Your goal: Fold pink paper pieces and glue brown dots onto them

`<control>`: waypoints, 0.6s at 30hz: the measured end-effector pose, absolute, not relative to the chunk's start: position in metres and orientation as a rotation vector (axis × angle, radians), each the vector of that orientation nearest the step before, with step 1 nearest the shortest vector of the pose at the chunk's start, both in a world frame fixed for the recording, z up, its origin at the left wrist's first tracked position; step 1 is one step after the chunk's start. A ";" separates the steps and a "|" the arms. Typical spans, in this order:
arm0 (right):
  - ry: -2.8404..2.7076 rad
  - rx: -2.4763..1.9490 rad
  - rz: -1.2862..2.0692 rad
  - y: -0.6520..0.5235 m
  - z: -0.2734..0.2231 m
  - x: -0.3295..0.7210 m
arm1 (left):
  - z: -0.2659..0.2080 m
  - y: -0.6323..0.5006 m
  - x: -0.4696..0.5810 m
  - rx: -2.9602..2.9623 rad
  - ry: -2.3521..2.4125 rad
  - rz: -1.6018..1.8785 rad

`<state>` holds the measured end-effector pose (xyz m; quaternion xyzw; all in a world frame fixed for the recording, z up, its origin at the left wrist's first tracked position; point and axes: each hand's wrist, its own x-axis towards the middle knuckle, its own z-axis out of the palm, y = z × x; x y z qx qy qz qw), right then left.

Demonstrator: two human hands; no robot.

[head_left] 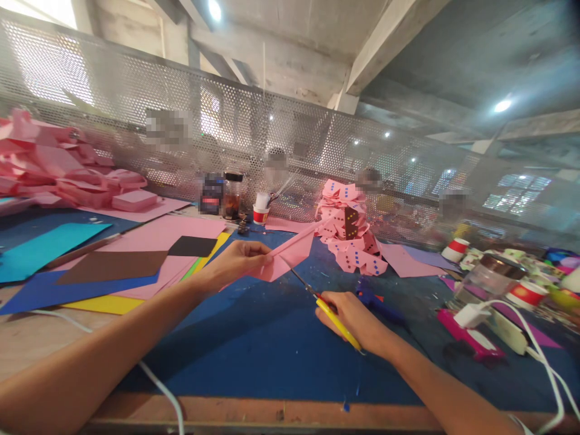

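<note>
My left hand [247,258] pinches a folded sheet of pink paper [294,251] near its left end, above the blue mat [254,344]. In my right hand [347,314] is a pair of yellow-handled scissors [338,323]. Their blades point up and left and meet the lower edge of the pink sheet close to my left fingertips; how far the blades are apart is hard to make out. Behind the sheet stands a stack of folded pink paper pieces [347,223] with blue, dark and yellow dots.
Coloured sheets, among them a brown one [115,267], lie at left, below a heap of pink paper [58,163]. A blue glue gun [378,305] rests right of the scissors. A lidded jar [492,281], paper cup [455,249] and white cable [539,338] are at right. A perforated metal screen [290,133] runs behind.
</note>
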<state>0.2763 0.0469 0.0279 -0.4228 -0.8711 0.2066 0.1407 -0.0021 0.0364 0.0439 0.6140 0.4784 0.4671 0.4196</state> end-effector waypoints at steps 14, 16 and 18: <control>-2.517 -1.239 0.505 0.054 0.016 0.278 | 0.044 0.036 -0.002 1.522 1.184 1.170; -2.525 -1.222 0.508 0.056 0.015 0.279 | 0.046 0.034 -0.001 1.517 1.185 1.167; -2.533 -1.208 0.503 0.058 0.013 0.280 | 0.047 0.034 0.001 1.510 1.185 1.166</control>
